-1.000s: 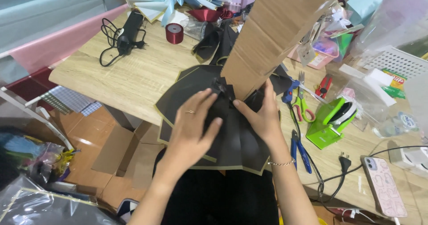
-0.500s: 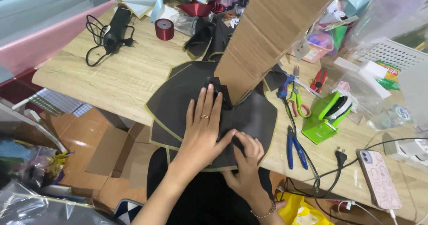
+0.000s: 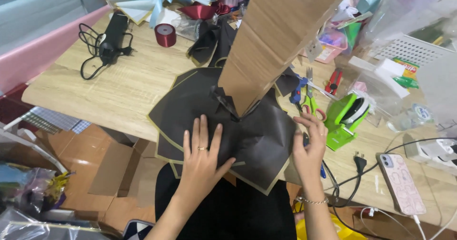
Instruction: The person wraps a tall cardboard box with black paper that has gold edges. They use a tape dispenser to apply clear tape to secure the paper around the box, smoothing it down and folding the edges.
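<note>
My left hand (image 3: 202, 156) lies flat, fingers spread and unclenched, pressing down on the dark brown wrapping-paper sheets with thin gold edges (image 3: 257, 135), which are fanned out in overlapping layers at the near edge of the pale wooden table (image 3: 119, 90) and hang a little over it towards my lap. My right hand (image 3: 309, 147) rests at the right border of the same paper, its fingers loosely curled around that edge, with the thumb lying on top of the sheet. A tall brown cardboard piece (image 3: 281, 35) rises from the middle of the paper, where the sheets gather into a crumpled knot. Just right of my right hand stands a bright green tape dispenser (image 3: 350, 118), and beyond it lie scissors with green and pink handles (image 3: 312, 99). A dark red ribbon spool (image 3: 165, 34) sits further back on the table, near a black power adapter with a coiled cable (image 3: 107, 42). A phone in a pink case (image 3: 401, 183) lies at the far right.
</note>
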